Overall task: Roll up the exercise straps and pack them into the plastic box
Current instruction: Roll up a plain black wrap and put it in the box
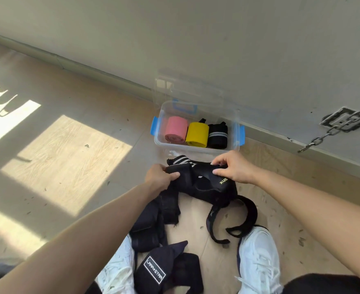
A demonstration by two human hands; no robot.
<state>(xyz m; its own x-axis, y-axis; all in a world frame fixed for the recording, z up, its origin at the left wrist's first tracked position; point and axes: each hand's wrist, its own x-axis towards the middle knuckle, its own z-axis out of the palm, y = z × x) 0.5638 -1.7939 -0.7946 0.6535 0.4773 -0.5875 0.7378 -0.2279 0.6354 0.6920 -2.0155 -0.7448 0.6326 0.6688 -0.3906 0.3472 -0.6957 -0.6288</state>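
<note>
Black webbing exercise strap point(204, 183) lies on the wooden floor point(69, 166) just in front of clear plastic box with blue latches point(187, 151). Left hand point(161, 177) and right hand point(233, 168): each grip clamped on its near-box end. Suggest keeping edges aligned, tension steady, roll tight.

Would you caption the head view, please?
Left hand and right hand grip a black strap before a plastic box holding three rolls.

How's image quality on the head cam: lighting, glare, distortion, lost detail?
Head view: hard sunlight patches on the floor, blown out at the left edge; wide-angle stretches the forearms toward the bottom corners; the clear lid nearly vanishes against the wall; the black straps gripped by the left hand and right hand merge into one dark mass; the rolls in the plastic box read clearly.
</note>
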